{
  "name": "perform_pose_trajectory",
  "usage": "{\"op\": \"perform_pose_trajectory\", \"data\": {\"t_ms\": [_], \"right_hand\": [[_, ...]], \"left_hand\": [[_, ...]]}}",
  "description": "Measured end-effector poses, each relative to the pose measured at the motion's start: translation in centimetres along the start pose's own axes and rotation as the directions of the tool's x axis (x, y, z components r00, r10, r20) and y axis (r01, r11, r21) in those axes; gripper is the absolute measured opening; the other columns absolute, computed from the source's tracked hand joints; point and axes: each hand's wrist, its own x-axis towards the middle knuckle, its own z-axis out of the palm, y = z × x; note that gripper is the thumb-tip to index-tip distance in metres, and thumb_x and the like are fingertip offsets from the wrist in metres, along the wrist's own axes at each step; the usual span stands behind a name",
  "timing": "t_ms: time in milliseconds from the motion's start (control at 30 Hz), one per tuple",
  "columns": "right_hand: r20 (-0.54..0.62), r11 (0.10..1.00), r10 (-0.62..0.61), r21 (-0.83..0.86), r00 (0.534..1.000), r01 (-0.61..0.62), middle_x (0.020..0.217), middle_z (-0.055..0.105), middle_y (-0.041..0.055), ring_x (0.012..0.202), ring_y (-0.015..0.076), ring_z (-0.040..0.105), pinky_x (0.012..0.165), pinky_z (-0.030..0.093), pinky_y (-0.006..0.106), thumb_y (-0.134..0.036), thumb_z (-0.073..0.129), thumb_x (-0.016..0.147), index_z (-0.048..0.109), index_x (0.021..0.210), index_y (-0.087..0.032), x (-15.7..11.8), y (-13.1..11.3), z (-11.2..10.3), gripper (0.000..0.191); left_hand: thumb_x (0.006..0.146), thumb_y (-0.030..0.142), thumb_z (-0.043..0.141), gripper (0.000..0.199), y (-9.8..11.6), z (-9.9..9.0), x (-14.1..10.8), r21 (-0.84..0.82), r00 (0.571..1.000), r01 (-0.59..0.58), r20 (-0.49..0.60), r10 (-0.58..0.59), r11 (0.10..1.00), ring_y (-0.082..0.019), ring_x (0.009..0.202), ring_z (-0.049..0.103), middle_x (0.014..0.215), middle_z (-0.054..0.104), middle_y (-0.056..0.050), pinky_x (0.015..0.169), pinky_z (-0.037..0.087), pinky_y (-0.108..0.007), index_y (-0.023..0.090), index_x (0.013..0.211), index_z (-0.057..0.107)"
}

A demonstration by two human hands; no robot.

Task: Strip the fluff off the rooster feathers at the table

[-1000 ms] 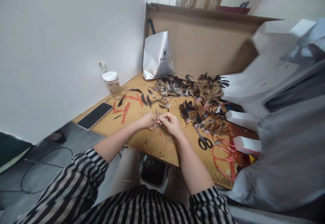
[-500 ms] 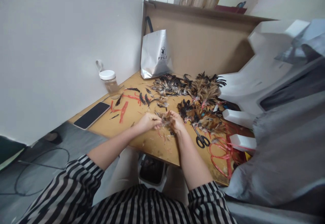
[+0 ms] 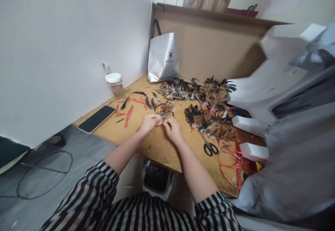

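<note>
Between my two hands is a small bunch of brown feathers (image 3: 166, 109), its pale-pink base pinched at the fingertips. My left hand (image 3: 150, 123) closes on the base from the left. From the right, my right hand (image 3: 173, 129) pinches the same end with thumb and forefinger. The feather tips point away from me, toward the back of the table. To the right lie larger brown-and-black feather bundles (image 3: 217, 126), with black-handled scissors (image 3: 210, 148) just in front of them. More feather piles (image 3: 213, 93) rest farther back.
Red plastic strips (image 3: 128, 116) and loose dark feathers lie on the left of the wooden table (image 3: 141, 143), beside a phone (image 3: 96, 119) and a lidded jar (image 3: 116, 87). A silver bag (image 3: 163, 58) stands behind. Red twine (image 3: 237, 168) and white foam blocks (image 3: 253, 151) are at right.
Both hands have shifted slightly left and away from me. The feather bunch now points outward, its tips showing beyond my fingers. The camera view has shifted a little.
</note>
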Motion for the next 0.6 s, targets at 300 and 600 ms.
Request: {"op": "perform_pose_trajectory", "data": {"t_ms": [300, 600], "right_hand": [[0.045, 0.977, -0.077, -0.197, 0.996, 0.085, 0.085, 0.051, 0.0063, 0.087, 0.0192, 0.044, 0.079, 0.033, 0.033, -0.023, 0.046, 0.078, 0.056, 0.074, -0.020, 0.1, -0.4, -0.9, 0.012], [0.203, 0.738, 0.297, 0.572, 0.933, -0.359, 0.063, 0.054, -0.0015, 0.059, 0.0110, 0.047, 0.060, 0.037, 0.024, -0.031, 0.060, 0.063, 0.055, 0.060, -0.018, 0.8, 2.4, -1.0, 0.014]], "left_hand": [[0.067, 0.011, 0.048, 0.023, -1.3, -0.7, -0.8, 0.586, 0.873, -0.450, 0.448, 0.194, 0.673, -0.007, 0.043, 0.043, 0.043, 0.050, 0.002, 0.047, 0.035, -0.018, 0.014, 0.044, 0.053], [0.067, 0.025, 0.059, 0.014, 1.0, -0.6, -3.6, 0.375, 0.870, -0.286, 0.487, 0.075, 0.882, -0.009, 0.048, 0.052, 0.055, 0.059, -0.003, 0.050, 0.042, -0.020, 0.012, 0.067, 0.063]]}}
